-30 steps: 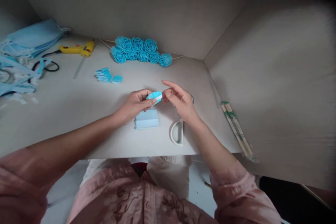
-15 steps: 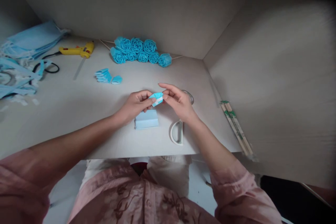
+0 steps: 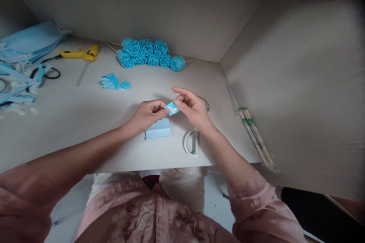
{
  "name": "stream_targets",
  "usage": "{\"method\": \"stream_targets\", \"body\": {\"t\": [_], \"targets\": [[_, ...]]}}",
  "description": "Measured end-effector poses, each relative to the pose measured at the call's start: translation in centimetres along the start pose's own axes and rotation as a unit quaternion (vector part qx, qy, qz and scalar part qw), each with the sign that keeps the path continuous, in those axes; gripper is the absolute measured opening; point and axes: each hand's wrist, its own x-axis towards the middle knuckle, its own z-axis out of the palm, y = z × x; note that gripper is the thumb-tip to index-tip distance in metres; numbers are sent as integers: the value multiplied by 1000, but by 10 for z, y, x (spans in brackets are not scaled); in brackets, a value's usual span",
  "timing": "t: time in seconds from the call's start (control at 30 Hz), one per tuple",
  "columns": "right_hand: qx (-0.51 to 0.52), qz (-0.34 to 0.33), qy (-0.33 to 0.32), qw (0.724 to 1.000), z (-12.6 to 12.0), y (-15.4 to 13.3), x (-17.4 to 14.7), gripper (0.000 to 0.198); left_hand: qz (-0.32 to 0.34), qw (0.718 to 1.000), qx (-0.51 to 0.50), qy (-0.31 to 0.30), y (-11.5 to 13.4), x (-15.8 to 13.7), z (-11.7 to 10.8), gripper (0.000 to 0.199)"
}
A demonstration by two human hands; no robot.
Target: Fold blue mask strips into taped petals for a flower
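Note:
Between my two hands is a small folded piece of blue and white mask fabric (image 3: 172, 108). My left hand (image 3: 149, 115) pinches its left end between thumb and fingers. At the other end, the thumb and fingers of my right hand (image 3: 191, 107) close on it, with the index finger raised. A flat light-blue fabric piece (image 3: 158, 129) lies on the table just below my left hand. The white handle of a pair of scissors (image 3: 191, 142) shows below my right hand, which hides part of them. Cut blue petals (image 3: 109, 81) lie farther back on the left.
Several blue fabric roses (image 3: 153, 54) on sticks lie along the back wall. A yellow glue gun (image 3: 80, 53), stacked blue masks (image 3: 31, 41) and scrap strips (image 3: 14, 83) are at left. Packaged sticks (image 3: 255, 136) lie at the right edge.
The fabric piece has turned and looks flatter and more rectangular. My right thumb has shifted up onto its corner. The view has moved slightly.

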Motion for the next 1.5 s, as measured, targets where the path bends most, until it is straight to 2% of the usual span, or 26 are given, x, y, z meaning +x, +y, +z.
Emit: {"method": "stream_targets", "body": {"t": [0.1,0.27,0.4,0.5,0.6,0.67,0.8,1.07,1.3,1.5], "targets": [[-1,2,2,1000,-1,-1,0,39,3,1000,1,-2,0,0,0,27],[-9,21,-59,998,0,3,1,51,33,999,17,-27,0,-1,1,31],[32,23,-47,998,-1,4,0,43,35,999,0,-27,0,-1,0,27],[61,50,-16,997,-2,2,0,38,23,999,-37,-4,-1,0,-2,25],[80,68,-21,994,-3,1,0,40,13,996,-84,37,-1,1,-2,28],[77,66,-35,994,-3,1,1,44,9,994,-101,47,-2,1,-2,29],[49,52,-37,997,-2,5,3,55,8,996,-87,30,-1,1,-1,29],[-35,1,-66,997,3,1,0,52,43,998,-45,19,1,3,-1,23],[-23,5,-75,997,-1,1,0,47,23,997,-76,18,2,1,-2,22],[3,12,-52,999,-1,3,0,49,22,997,-76,18,1,1,-1,24]]}}
